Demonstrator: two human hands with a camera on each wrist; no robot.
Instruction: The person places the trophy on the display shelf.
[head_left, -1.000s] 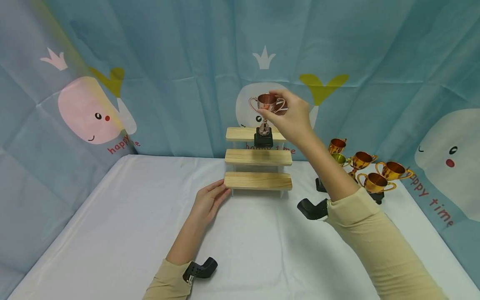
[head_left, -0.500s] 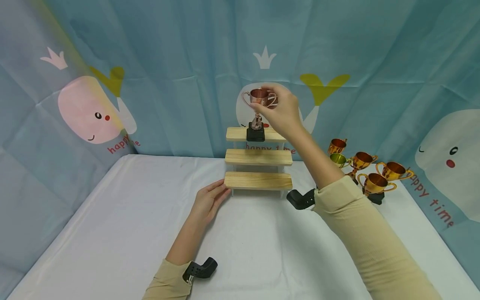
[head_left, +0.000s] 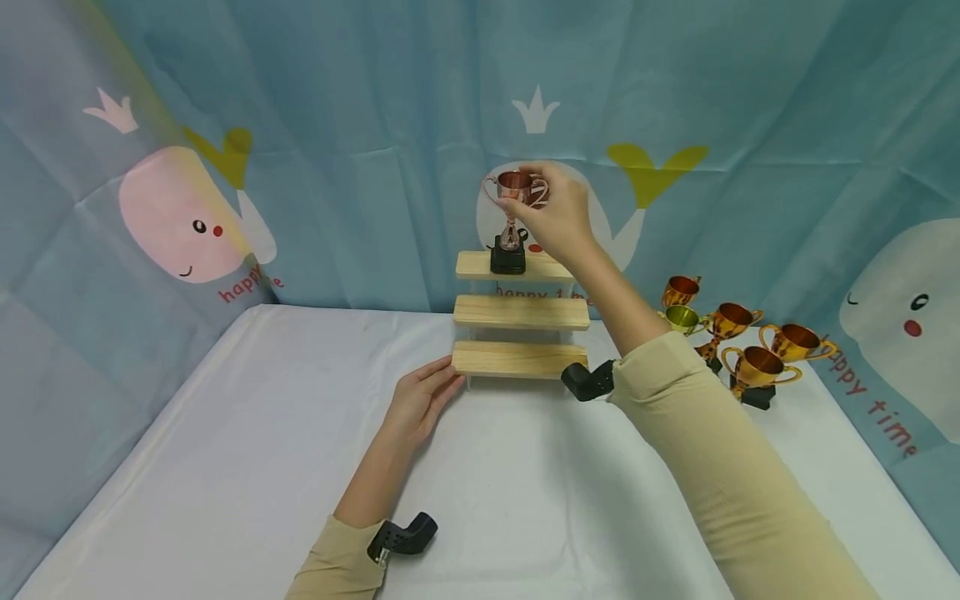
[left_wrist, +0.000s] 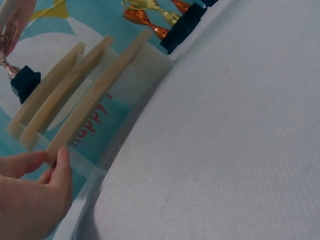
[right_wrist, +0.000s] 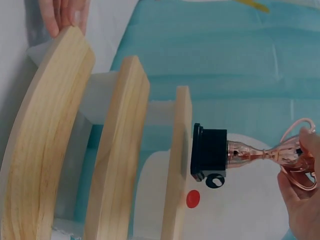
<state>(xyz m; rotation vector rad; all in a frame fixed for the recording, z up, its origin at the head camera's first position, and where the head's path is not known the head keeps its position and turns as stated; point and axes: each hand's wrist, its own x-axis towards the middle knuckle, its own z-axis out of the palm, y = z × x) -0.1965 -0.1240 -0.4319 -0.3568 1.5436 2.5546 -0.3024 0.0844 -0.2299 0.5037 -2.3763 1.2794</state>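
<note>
A three-tier wooden display stand (head_left: 521, 312) has pale boards on clear supports. My left hand (head_left: 420, 402) pinches the left end of its lowest board, thumb and fingers at the corner in the left wrist view. My right hand (head_left: 561, 212) grips the cup of a small rose-gold trophy (head_left: 511, 236), held upright with its black base at the top board, left of the middle. In the right wrist view the black base (right_wrist: 212, 152) lies very close to that board; whether they touch I cannot tell. The right fingers partly hide one trophy handle.
Several gold and orange trophies (head_left: 757, 367) stand grouped at the right of the white-clothed table (head_left: 247, 450), partly behind my right forearm. A blue whale-print curtain (head_left: 360, 192) hangs right behind the stand.
My right hand has carried the rose-gold trophy leftward and back, onto or just above the top board. The left hand keeps its hold on the lowest board. The head view has shifted slightly.
</note>
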